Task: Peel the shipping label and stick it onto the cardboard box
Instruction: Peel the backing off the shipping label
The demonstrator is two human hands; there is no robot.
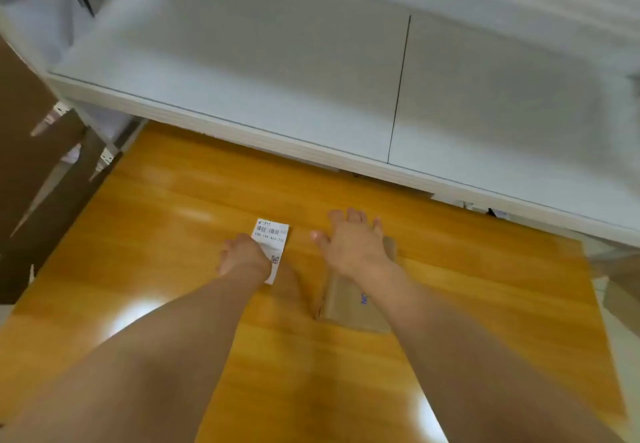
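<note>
At the far left edge, brown cardboard sheets (31, 165) are leaning beside the desk, cut off by the frame. A glossy yellow wooden desk (180, 193) is filling the lower middle of the view, with bare open surface lying to the left of the hands and in front of them, up to the back edge. Bright light patches are glaring on the wood.

The left hand (242, 257) is reaching forward from a bare forearm, knuckles up, fingers curled down onto a white shipping label (272, 240). The label is lying near the desk's centre, its far end with a barcode and printed numbers showing beyond the hand, its near part hidden under the hand. Whether the fingers are pinching the label or only pressing on it cannot be told.

Just to the right, apart from the label, the right hand (353, 242) is hovering palm down with fingers spread open, holding nothing, over the far end of a small brown cardboard box (349, 304). The box is lying flat on the desk; the wrist and forearm are covering much of it, and blue print on its top is too blurred to read.

Behind the desk, a white cabinet (311, 79) is spanning the whole width, a thin dark seam dividing it right of centre. The desk's right edge is dropping away to a pale, blurred floor area.
</note>
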